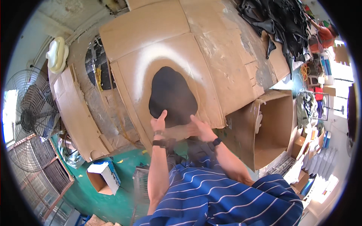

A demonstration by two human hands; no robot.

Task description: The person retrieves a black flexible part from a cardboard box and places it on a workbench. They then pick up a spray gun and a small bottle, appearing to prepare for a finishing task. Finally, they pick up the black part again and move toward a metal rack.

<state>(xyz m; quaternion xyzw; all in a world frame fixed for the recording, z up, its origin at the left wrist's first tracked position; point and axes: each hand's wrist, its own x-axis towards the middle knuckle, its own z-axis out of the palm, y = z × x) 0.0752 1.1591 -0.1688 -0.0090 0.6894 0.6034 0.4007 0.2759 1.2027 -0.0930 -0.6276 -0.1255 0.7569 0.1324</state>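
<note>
A flat, smooth black piece (171,92), rounded and roughly triangular with its narrower end pointing away, is at the middle of the cardboard-covered table. My left hand (158,122) grips its near edge at the left, thumb on top. At the near right corner my right hand (202,130) pinches the same edge, the thumb resting on the upper face. The fingers underneath are hidden. Around the piece, a white powdery arc (162,52) marks the cardboard sheet (128,71). Between my wrists the view is smeared.
Black sheet scraps (279,22) are heaped at the far right. An open cardboard box (273,128) stands right of the table, a smaller box (103,177) on the green floor. A large fan (30,118) is at left. Another person (323,37) is at the far right.
</note>
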